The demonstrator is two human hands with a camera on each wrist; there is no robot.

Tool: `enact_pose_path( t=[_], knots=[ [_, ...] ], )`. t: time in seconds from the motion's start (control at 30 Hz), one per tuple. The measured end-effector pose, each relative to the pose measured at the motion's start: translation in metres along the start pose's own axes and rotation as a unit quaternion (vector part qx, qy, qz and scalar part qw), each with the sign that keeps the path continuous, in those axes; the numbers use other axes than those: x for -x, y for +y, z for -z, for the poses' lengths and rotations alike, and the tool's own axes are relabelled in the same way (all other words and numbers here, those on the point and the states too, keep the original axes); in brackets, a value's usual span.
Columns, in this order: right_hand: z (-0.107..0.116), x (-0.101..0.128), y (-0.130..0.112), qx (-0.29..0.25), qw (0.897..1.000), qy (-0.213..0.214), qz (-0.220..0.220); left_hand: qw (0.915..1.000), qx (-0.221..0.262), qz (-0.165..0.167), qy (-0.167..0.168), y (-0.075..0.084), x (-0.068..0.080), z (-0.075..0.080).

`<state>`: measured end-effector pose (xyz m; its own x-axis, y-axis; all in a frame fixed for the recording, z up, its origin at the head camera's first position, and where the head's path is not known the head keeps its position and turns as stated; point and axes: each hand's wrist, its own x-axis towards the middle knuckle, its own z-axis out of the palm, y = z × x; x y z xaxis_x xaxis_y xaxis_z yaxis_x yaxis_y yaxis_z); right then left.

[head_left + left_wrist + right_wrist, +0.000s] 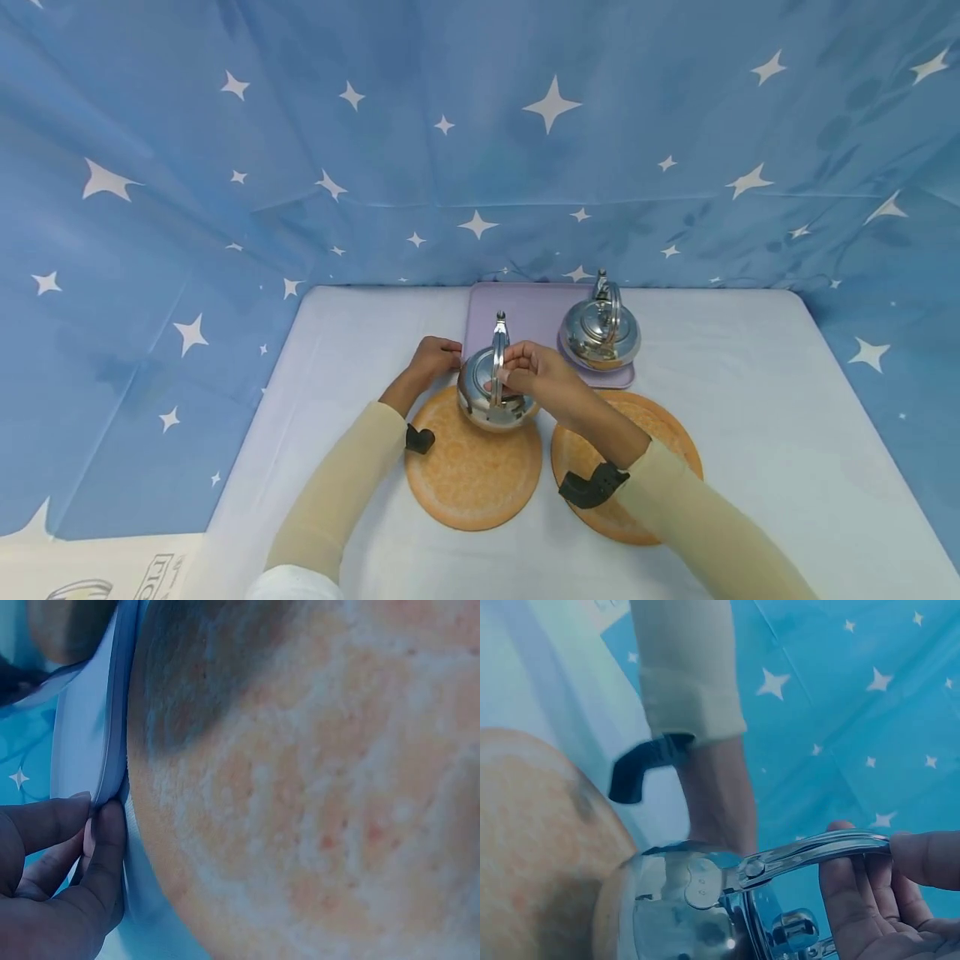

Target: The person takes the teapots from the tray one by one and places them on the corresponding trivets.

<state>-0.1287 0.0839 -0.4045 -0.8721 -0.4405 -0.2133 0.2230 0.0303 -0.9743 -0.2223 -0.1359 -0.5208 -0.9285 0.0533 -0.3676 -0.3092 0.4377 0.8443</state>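
My right hand [540, 372] grips the arched handle [810, 853] of a shiny steel kettle [477, 407], thumb on one side and fingers on the other. In the head view the kettle overlaps the near left corner of a pale purple tray [517, 312] and the far part of an orange round placemat [472, 479]. With thumb and fingers, my left hand [437, 358] pinches the tray's edge, shown close up in the left wrist view. A second steel kettle [600, 343] stands at the right of the tray, its handle upright.
Another orange round placemat [671, 425] lies at the right, partly under my right forearm. A white cloth [765, 417] covers the table. Blue star-patterned fabric [480, 150] hangs behind and at the sides. A printed beige item [97, 575] lies at the lower left.
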Motion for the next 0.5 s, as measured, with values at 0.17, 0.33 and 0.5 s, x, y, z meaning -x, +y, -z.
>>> enact_pose_path(
  t=[0.17, 0.33, 0.5],
  knots=[
    [-0.011, 0.018, 0.014, 0.0, 0.999, -0.041, -0.005, 0.9996, 0.02, 0.015, -0.016, 0.0, -0.001, 0.001],
    [-0.022, 0.03, 0.024, -0.004, 0.997, -0.074, -0.009, 0.9998, -0.003, 0.019, -0.01, 0.001, -0.002, 0.001],
    [-0.034, 0.037, 0.03, -0.019, 0.994, -0.106, -0.001, 0.9997, -0.013, 0.019, -0.009, 0.0, -0.003, 0.002]
  ],
)
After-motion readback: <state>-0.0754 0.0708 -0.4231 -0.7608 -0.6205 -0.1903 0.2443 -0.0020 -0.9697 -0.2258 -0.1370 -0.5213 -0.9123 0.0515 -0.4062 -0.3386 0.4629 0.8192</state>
